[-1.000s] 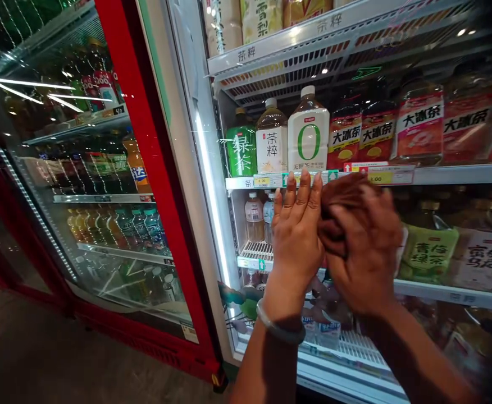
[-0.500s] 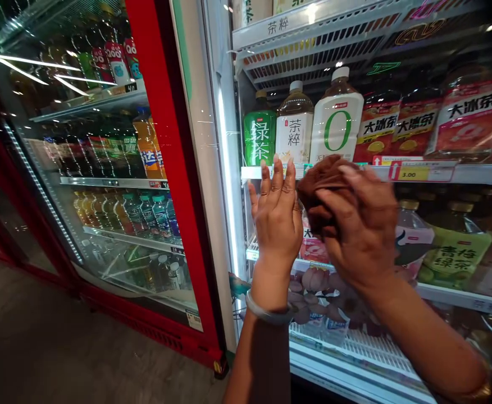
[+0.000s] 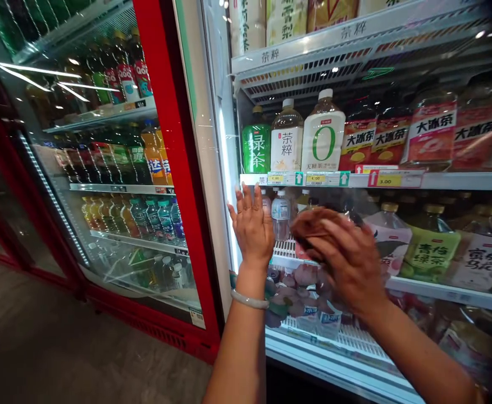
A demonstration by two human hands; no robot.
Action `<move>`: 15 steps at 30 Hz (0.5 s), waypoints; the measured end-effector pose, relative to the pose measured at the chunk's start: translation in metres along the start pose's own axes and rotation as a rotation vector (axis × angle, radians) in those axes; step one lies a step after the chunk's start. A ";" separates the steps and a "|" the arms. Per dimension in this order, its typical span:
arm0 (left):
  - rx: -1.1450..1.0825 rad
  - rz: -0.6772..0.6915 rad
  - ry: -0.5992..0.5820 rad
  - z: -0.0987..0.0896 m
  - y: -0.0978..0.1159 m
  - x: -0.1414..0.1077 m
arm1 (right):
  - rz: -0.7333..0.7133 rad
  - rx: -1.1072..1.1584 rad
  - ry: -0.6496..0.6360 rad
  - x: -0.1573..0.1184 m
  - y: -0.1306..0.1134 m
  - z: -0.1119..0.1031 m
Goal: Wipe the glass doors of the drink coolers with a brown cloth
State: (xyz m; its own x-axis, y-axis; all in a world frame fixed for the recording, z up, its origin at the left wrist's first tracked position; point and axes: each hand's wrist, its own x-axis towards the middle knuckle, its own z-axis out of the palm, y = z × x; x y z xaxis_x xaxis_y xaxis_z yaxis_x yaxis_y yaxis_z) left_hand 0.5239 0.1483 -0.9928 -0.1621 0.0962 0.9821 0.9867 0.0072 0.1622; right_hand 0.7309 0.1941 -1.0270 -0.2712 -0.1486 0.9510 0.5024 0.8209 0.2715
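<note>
My left hand (image 3: pixel 252 227) lies flat with fingers spread, seemingly against the glass door of the drinks fridge, and a pale bangle (image 3: pixel 250 300) circles its wrist. To its right, my right hand (image 3: pixel 349 261) is closed on a bunched brown cloth (image 3: pixel 319 224), held up at the glass in front of the middle shelves. Behind the hands stand a green tea bottle (image 3: pixel 256 147), a white-labelled bottle (image 3: pixel 287 146) and a bottle marked with a green 0 (image 3: pixel 324 137). The palm side of both hands is hidden.
A second fridge with a red frame (image 3: pixel 174 157) and rows of bottles stands on the left. Price tags (image 3: pixel 391 179) line the shelf edge. More bottles (image 3: pixel 429 252) fill the lower right shelf. Grey floor (image 3: pixel 81 348) shows at lower left.
The right hand has moved the cloth lower across the glass. My left hand sits slightly lower and further left, still flat. The view has shifted, showing more of the upper shelf.
</note>
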 end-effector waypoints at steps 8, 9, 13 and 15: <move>-0.018 -0.158 -0.143 0.013 0.076 -0.048 | 0.194 0.098 0.022 -0.004 -0.004 -0.005; -0.022 -0.145 -0.169 0.014 0.079 -0.058 | 0.137 0.112 -0.026 -0.010 -0.006 -0.006; -0.002 -0.088 -0.165 0.016 0.083 -0.083 | 0.119 0.098 -0.033 -0.038 0.018 -0.033; -0.007 -0.037 -0.152 0.020 0.092 -0.088 | 0.209 0.049 0.066 -0.045 0.041 -0.052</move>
State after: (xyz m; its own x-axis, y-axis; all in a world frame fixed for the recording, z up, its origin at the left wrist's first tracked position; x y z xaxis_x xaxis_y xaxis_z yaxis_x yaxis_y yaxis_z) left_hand 0.6290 0.1600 -1.0662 -0.1946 0.2456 0.9496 0.9800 0.0070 0.1990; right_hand 0.8062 0.2060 -1.0507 -0.1098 -0.0068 0.9939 0.5015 0.8630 0.0613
